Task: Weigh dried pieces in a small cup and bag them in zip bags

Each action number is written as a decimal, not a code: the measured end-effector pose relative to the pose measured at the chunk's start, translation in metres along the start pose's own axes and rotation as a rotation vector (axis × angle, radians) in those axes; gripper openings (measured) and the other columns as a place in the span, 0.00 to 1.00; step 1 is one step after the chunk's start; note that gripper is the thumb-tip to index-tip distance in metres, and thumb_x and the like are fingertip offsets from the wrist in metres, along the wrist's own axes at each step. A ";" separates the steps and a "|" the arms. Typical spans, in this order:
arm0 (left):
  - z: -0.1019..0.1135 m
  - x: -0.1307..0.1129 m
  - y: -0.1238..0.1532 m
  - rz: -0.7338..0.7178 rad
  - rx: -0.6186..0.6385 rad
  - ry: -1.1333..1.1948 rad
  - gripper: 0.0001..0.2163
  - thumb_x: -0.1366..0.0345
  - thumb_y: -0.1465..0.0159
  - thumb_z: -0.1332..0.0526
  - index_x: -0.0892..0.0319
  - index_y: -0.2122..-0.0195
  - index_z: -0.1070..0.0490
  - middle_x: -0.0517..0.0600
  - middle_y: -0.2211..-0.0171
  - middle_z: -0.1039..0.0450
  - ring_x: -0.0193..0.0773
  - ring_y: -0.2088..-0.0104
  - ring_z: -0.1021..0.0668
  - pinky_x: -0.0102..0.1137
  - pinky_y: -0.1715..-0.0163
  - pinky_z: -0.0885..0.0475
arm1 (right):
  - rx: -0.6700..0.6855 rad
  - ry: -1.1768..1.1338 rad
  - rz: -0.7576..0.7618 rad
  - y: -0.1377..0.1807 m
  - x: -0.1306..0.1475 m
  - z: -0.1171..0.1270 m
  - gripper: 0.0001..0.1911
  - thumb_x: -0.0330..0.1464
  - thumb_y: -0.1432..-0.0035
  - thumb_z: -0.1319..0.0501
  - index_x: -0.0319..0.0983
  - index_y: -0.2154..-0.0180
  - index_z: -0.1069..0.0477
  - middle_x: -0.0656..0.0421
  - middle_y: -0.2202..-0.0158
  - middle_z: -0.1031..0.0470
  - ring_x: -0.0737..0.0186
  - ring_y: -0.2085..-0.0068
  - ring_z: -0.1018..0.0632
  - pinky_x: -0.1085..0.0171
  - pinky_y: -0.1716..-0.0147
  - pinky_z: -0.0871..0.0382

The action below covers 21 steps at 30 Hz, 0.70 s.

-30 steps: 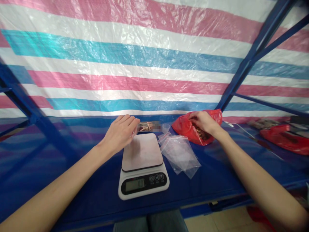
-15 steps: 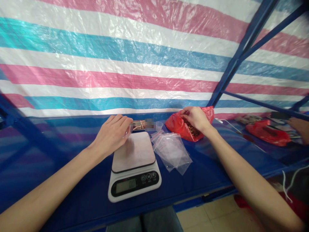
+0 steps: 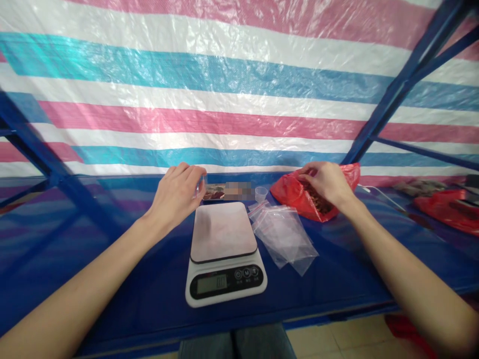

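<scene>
My left hand (image 3: 175, 194) hovers just behind the far left corner of a white kitchen scale (image 3: 224, 254). Its fingers are curled round a small clear cup (image 3: 201, 185). The scale's pan is bare and its display is lit. My right hand (image 3: 327, 182) reaches into an open red plastic bag (image 3: 290, 192) of brown pieces (image 3: 318, 204), fingers pinched together among them. Several clear zip bags (image 3: 286, 237) lie between the scale and the red bag.
A second small clear cup (image 3: 261, 193) and a flat printed packet (image 3: 217, 191) lie behind the scale. The blue padded bench (image 3: 123, 294) ends close to me. Blue frame bars (image 3: 396, 94) cross right and left. Another red bag (image 3: 445, 209) lies far right.
My left hand has lifted a little off the scale's corner. My right hand stays in the red bag. The other person's hand seen at far right half a second ago is out of view.
</scene>
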<state>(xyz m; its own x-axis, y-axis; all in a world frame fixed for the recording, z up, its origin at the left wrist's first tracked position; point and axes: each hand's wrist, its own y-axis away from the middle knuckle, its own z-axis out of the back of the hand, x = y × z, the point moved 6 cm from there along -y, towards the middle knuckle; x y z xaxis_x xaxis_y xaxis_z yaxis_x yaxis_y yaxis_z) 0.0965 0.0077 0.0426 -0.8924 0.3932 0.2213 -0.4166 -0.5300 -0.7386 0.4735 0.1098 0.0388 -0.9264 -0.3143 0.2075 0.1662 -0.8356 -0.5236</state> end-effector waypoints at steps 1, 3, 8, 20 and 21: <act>0.000 0.002 0.000 0.009 0.004 -0.003 0.07 0.71 0.30 0.43 0.57 0.55 0.29 0.53 0.64 0.22 0.48 0.61 0.22 0.41 0.62 0.30 | -0.009 0.016 -0.009 0.000 -0.001 0.003 0.07 0.35 0.39 0.33 0.41 0.65 0.16 0.53 0.67 0.14 0.48 0.66 0.15 0.57 0.65 0.26; -0.001 0.004 0.000 0.017 0.005 -0.006 0.07 0.71 0.30 0.43 0.58 0.54 0.29 0.54 0.64 0.22 0.49 0.60 0.23 0.42 0.61 0.30 | -0.037 0.041 -0.012 0.001 -0.001 0.012 0.08 0.36 0.38 0.33 0.41 0.65 0.16 0.53 0.69 0.16 0.47 0.68 0.16 0.56 0.67 0.26; -0.002 0.000 0.000 0.027 0.009 0.001 0.07 0.72 0.31 0.42 0.59 0.53 0.29 0.54 0.63 0.21 0.49 0.59 0.23 0.41 0.61 0.30 | -0.118 0.059 0.032 0.005 -0.002 0.031 0.12 0.40 0.34 0.37 0.44 0.68 0.20 0.51 0.71 0.18 0.42 0.68 0.18 0.51 0.66 0.28; -0.011 -0.001 0.002 0.136 0.063 0.165 0.08 0.69 0.32 0.40 0.59 0.54 0.24 0.54 0.62 0.21 0.48 0.58 0.21 0.41 0.55 0.26 | -0.093 -0.075 0.128 0.010 0.008 0.022 0.13 0.45 0.34 0.35 0.48 0.70 0.21 0.57 0.75 0.20 0.46 0.70 0.20 0.53 0.67 0.31; -0.013 0.000 0.002 0.154 0.071 0.185 0.08 0.69 0.32 0.40 0.58 0.54 0.23 0.54 0.61 0.20 0.48 0.57 0.21 0.41 0.54 0.26 | -0.128 -0.064 0.137 0.011 0.016 0.029 0.14 0.45 0.33 0.37 0.48 0.69 0.22 0.56 0.73 0.20 0.45 0.70 0.19 0.52 0.66 0.31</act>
<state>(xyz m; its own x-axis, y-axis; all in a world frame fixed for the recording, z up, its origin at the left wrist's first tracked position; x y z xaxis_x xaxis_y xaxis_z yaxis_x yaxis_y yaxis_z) 0.0977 0.0165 0.0332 -0.9023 0.4309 -0.0154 -0.2950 -0.6431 -0.7067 0.4706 0.0825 0.0597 -0.8741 -0.4523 0.1773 0.2409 -0.7205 -0.6502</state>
